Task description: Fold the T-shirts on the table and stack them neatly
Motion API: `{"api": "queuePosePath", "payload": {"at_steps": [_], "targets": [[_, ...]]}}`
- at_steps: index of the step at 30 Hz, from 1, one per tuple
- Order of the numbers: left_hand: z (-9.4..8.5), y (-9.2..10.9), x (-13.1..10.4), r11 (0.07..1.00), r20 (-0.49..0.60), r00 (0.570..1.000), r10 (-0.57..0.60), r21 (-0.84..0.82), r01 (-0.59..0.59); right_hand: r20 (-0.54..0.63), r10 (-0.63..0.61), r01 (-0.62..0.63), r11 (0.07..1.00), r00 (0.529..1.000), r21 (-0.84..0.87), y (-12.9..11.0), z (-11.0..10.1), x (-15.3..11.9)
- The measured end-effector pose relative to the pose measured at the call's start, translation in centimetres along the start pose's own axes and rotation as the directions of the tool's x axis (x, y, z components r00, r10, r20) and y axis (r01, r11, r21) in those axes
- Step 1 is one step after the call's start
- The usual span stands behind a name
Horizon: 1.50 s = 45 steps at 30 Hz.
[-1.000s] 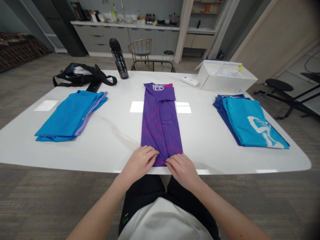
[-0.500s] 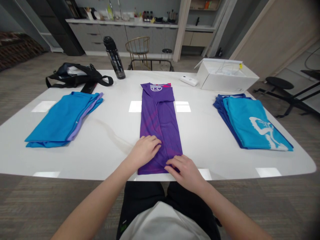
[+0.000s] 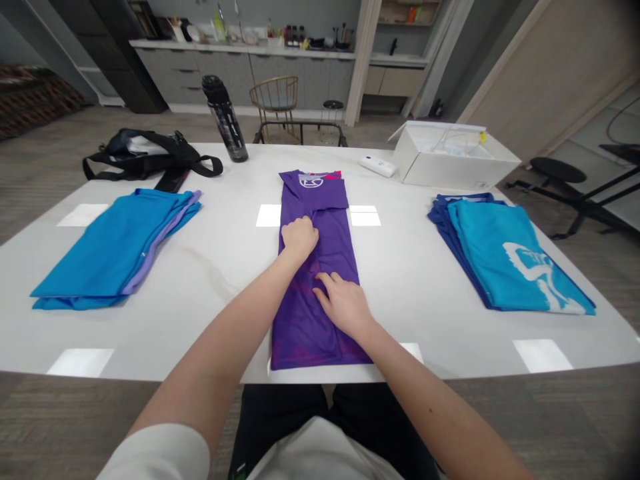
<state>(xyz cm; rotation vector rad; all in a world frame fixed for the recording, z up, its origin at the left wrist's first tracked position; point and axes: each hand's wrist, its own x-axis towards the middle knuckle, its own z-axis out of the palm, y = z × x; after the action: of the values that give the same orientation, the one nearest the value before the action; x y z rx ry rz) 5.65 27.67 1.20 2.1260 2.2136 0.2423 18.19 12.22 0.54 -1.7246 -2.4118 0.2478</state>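
Note:
A purple T-shirt (image 3: 325, 337), folded into a long narrow strip, lies on the white table with its collar and a white logo at the far end. My left hand (image 3: 300, 239) is closed, with its curled fingers on the middle fold just below the short sleeve; the fingertips are partly hidden. Nearer to me, my right hand (image 3: 346, 303) rests on the lower half of the shirt, thumb and fingers apart and touching the fabric.
Folded blue shirts (image 3: 115, 247) lie at the left, and a stack of teal and navy shirts (image 3: 515, 253) at the right. Along the far edge are a black bag (image 3: 150, 157), a dark bottle (image 3: 226, 120), a white device (image 3: 379, 165) and an open white box (image 3: 450, 163).
Both hands have moved away from me along the shirt, the left farther, up to near the sleeve. My right hand has left the near edge for the shirt's middle.

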Motion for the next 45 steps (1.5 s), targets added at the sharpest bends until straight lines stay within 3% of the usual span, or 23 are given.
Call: {"api": "queuePosePath", "payload": {"at_steps": [6, 11, 16, 21, 26, 32, 39, 43, 45], "targets": [[0.3, -0.7, 0.0, 0.994, -0.042, 0.998, -0.047, -0.097, 0.043, 0.025, -0.029, 0.026, 0.995, 0.999, 0.098, 0.7, -0.5, 0.2], [0.1, -0.7, -0.3, 0.988, -0.115, 0.993, 0.029, -0.15, -0.047, 0.081, -0.01, -0.002, 0.989, 0.997, 0.148, 2.0, -1.6, 2.6], [0.0, -0.9, -0.3, 0.989, -0.056, 0.994, 0.099, -0.103, -0.104, 0.007, 0.13, -0.13, 0.978, 0.991, 0.162, 3.8, -2.3, 8.9], [0.5, -1.5, -1.5, 0.959, -0.074, 0.961, 0.267, -0.075, -0.273, 0.015, 0.267, -0.26, 0.923, 0.963, 0.283, 5.3, -1.8, 17.2], [2.2, -1.3, -3.0, 0.938, -0.098, 0.943, 0.317, -0.116, -0.327, -0.002, 0.362, -0.352, 0.907, 0.932, 0.233, 4.6, -0.7, 21.1], [3.1, -1.5, -3.7, 0.934, -0.044, 0.945, 0.325, -0.138, -0.328, -0.09, 0.359, -0.346, 0.929, 0.929, 0.127, 3.6, 0.2, 22.2], [2.9, -1.8, -4.1, 0.939, 0.007, 0.944, 0.33, -0.11, -0.327, -0.137, 0.339, -0.334, 0.941, 0.931, 0.059, 4.5, 0.1, 21.5], [2.4, -2.4, -5.5, 0.913, 0.018, 0.918, 0.395, -0.114, -0.391, -0.194, 0.157, -0.152, 0.988, 0.968, 0.04, 5.2, -0.5, 19.1], [2.1, -2.9, -6.6, 0.896, 0.028, 0.9, 0.434, -0.119, -0.428, -0.143, 0.033, -0.031, 0.999, 0.989, 0.018, 5.3, -0.6, 17.1]]}}
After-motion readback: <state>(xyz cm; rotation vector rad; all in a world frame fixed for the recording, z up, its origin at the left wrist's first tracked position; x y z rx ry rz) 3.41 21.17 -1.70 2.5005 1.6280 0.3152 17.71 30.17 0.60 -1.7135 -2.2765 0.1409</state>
